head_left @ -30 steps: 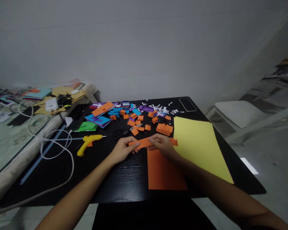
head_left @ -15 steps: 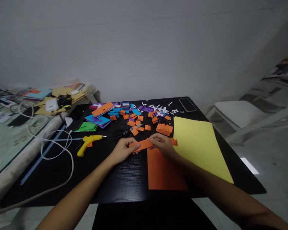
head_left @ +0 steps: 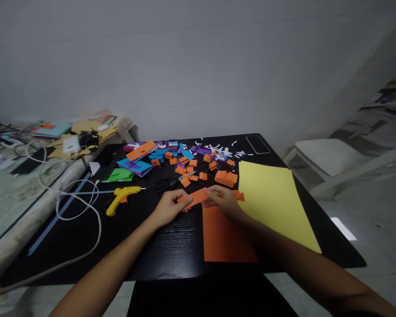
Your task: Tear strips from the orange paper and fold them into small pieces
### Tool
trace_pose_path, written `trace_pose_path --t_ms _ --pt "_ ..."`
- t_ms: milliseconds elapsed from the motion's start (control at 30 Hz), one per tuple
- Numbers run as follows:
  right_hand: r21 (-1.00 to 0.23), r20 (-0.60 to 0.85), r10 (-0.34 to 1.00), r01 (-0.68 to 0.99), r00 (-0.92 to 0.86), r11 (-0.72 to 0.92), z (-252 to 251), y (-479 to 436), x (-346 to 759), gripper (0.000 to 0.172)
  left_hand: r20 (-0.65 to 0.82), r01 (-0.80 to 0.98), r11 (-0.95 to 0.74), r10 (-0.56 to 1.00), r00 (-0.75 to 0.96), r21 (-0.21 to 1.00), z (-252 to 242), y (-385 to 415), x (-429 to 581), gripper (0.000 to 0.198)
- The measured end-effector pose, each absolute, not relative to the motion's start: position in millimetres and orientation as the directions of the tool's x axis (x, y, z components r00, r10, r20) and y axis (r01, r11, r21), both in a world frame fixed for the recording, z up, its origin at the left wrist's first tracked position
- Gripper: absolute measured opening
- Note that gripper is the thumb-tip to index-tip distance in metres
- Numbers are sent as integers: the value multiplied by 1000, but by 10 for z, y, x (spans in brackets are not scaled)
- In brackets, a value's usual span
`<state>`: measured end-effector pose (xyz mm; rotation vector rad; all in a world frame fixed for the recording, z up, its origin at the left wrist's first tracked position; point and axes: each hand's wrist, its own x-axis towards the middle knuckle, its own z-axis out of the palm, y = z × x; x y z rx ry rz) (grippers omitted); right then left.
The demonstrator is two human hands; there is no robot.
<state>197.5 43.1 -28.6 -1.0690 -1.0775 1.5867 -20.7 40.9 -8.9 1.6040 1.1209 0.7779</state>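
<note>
An orange paper strip (head_left: 195, 197) is held between both hands just above the black table (head_left: 171, 246). My left hand (head_left: 167, 207) pinches its left end, fingers closed. My right hand (head_left: 223, 199) grips its right part, fingers curled over it. Under the right hand lies a large orange sheet (head_left: 226, 235). Just beyond the hands lie black-handled scissors (head_left: 171, 182) and a pile of small orange cut pieces (head_left: 226, 177).
A big yellow sheet (head_left: 273, 200) covers the table's right side. A yellow glue gun (head_left: 122, 196) with a white cable lies to the left. Blue, purple and green paper scraps (head_left: 135, 165) and a phone (head_left: 258, 144) sit at the far edge. A cluttered side table stands left.
The orange strip's right end has tilted up slightly and the right hand has shifted a little to the left along it. The left hand has stayed in place.
</note>
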Motion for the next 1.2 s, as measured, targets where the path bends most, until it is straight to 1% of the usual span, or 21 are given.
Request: trace_pose_path --t_ms 167,300,400,633,833,933,1067,1200 --pt "-927 -217 961 -271 -173 -258 -317 507 2022 39 -20 312 -94 939 343 945 -43 407 -213 48" --pt "-883 -292 936 -319 -198 -343 -329 540 2028 30 32 370 -176 931 364 912 16 404 -218 58" --pt "-861 -333 917 -326 -219 -390 -328 542 2017 27 16 347 -163 921 389 923 45 402 -216 61" --pt "-887 -289 929 -300 -230 -351 -352 537 2025 32 -30 294 -104 908 417 950 78 394 -217 55" --pt "-906 -249 942 -289 -223 -308 -336 518 2041 36 -18 303 -123 905 424 945 93 388 -220 57" --pt "-903 -255 942 -295 -219 -313 -326 519 2029 35 -12 299 -126 907 420 946 92 393 -219 58" --pt "-879 -296 934 -326 -199 -348 -358 546 2004 32 12 305 -137 925 379 942 67 404 -217 59" --pt "-873 -294 938 -348 -183 -342 -394 578 2008 36 -26 311 -102 924 382 945 29 405 -217 57"
